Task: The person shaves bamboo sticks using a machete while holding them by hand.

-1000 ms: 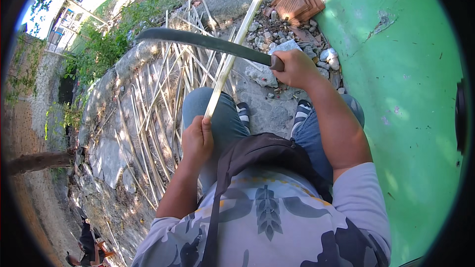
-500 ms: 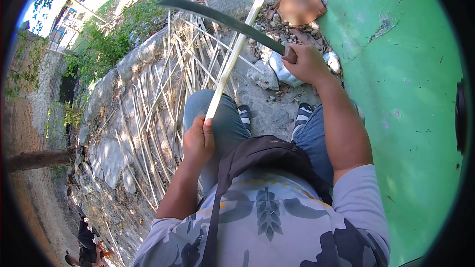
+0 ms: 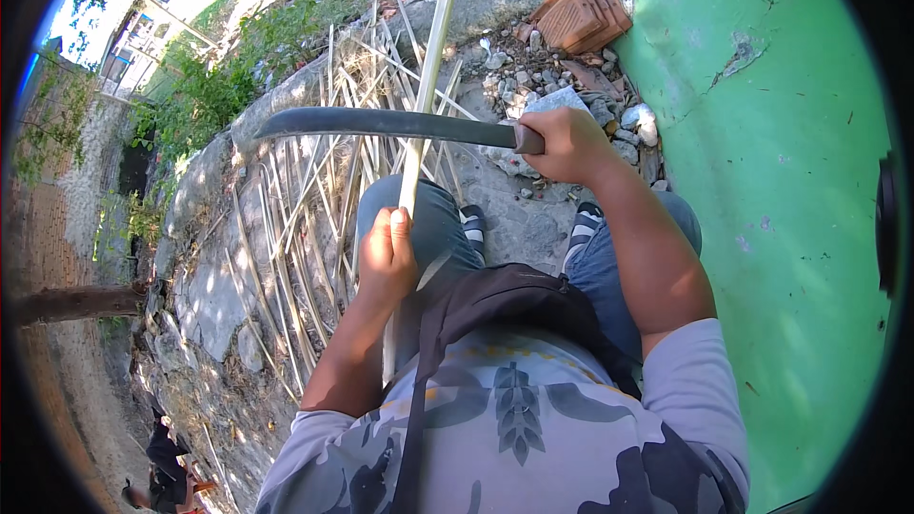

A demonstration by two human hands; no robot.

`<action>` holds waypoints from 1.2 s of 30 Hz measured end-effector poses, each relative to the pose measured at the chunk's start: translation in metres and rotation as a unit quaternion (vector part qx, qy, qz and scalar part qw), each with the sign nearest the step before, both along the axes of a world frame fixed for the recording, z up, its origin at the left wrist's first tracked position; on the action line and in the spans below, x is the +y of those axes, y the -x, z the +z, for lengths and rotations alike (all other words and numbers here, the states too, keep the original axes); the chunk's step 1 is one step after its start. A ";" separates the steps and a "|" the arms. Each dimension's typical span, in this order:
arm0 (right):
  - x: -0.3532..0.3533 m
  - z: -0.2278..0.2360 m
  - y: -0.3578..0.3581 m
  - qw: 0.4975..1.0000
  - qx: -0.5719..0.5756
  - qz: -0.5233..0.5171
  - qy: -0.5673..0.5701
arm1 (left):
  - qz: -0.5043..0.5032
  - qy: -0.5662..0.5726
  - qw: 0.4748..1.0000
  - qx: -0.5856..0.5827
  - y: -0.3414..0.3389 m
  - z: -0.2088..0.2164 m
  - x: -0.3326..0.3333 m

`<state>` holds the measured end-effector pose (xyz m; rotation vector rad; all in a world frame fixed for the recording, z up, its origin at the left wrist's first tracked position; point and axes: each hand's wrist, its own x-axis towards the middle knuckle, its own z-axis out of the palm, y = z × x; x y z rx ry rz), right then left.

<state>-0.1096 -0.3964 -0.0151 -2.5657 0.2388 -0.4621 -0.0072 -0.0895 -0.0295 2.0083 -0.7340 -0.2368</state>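
Note:
My left hand (image 3: 387, 252) is closed round the lower part of a long pale bamboo strip (image 3: 431, 62), thumb lying along it above my left knee. The strip rises away from me, leaning slightly right at its far end. In my right hand (image 3: 571, 145) is the brown handle of a machete (image 3: 390, 123) with a long dark curved blade. That blade points left and crosses the strip a short way beyond my left hand; it appears to touch the strip. Many similar pale strips (image 3: 295, 228) lie in a loose heap on the ground to the left.
Stacked orange roof tiles (image 3: 583, 21) and stone rubble (image 3: 533, 76) lie ahead. A green wall or painted surface (image 3: 762, 228) runs along my right. Green bushes (image 3: 195, 90) grow at the far left. Another person (image 3: 167, 466) is at the lower left, beside a dark wooden post (image 3: 81, 305).
The machete has slid along the strip toward my left hand, its blade turning more level. The strip has tilted more upright.

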 end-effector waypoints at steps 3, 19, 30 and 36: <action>0.002 -0.004 -0.001 0.999 0.030 0.030 0.032 | -0.020 -0.080 0.992 -0.091 0.006 0.007 -0.008; 0.012 0.012 -0.002 0.995 0.090 0.016 0.030 | -0.062 -0.088 0.928 -0.357 -0.012 -0.012 -0.021; 0.008 0.000 -0.011 0.992 0.120 -0.006 0.023 | -0.087 -0.079 0.936 -0.331 -0.018 -0.018 -0.022; 0.004 -0.010 -0.014 0.988 0.154 -0.012 -0.019 | -0.080 -0.128 0.939 -0.310 -0.021 -0.023 -0.023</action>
